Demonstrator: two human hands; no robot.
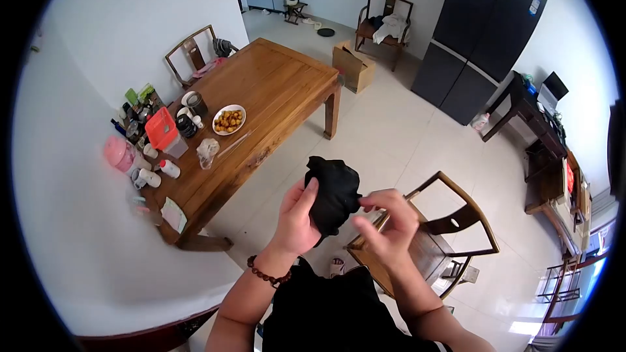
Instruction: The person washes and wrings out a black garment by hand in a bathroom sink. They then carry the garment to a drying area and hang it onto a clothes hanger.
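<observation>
A bunched piece of black cloth (pixel 334 194) is in front of my chest, above the tiled floor. My left hand (pixel 298 218) is closed around its left side, with the thumb lying on top of the folds. What kind of item the cloth is cannot be made out. Just to its right is my right hand (pixel 390 225), thumb and forefinger apart and nothing between them. The forefinger's tip is at the cloth's right edge; whether it touches is unclear. A beaded bracelet (pixel 268 275) circles my left wrist.
A wooden table (pixel 274 78) to the left bears a plate of food (pixel 229 120), a clear plastic bag (pixel 207 151), a red container (pixel 161 129) and several bottles and cups. One wooden chair (pixel 456 221) stands close on my right. Farther off are a cardboard box (pixel 352 68) and a dark refrigerator (pixel 479 32).
</observation>
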